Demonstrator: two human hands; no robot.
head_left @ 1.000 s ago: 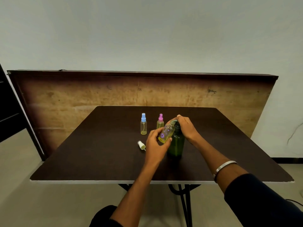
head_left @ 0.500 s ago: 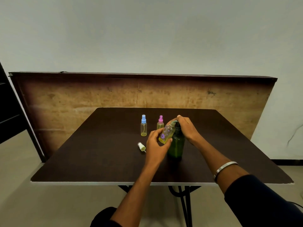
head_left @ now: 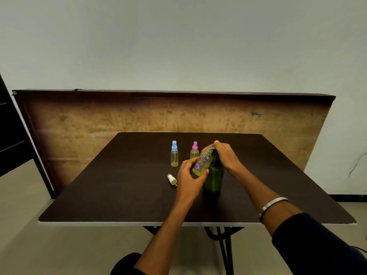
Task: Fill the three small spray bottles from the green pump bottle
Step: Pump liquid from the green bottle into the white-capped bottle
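Observation:
The green pump bottle (head_left: 213, 178) stands upright near the middle of the dark table (head_left: 119, 185). My right hand (head_left: 225, 156) rests on its pump head. My left hand (head_left: 188, 178) holds an uncapped small spray bottle (head_left: 202, 163) with a purple flower print, tilted with its mouth at the pump spout; yellow liquid sits in its lower part. Behind it stand a blue-capped spray bottle (head_left: 174, 154) and a pink-capped spray bottle (head_left: 194, 150), both upright with yellowish liquid. A white spray cap (head_left: 171, 179) lies on the table to the left of my left hand.
A wooden board (head_left: 99, 120) leans upright against the wall behind the table. A dark piece of furniture (head_left: 12, 135) stands at the far left. The table's front edge (head_left: 119, 223) is pale, with black metal legs below it.
Both hands and the bottles hold nearly the same pose over the three frames. Only the camera view shifts slightly.

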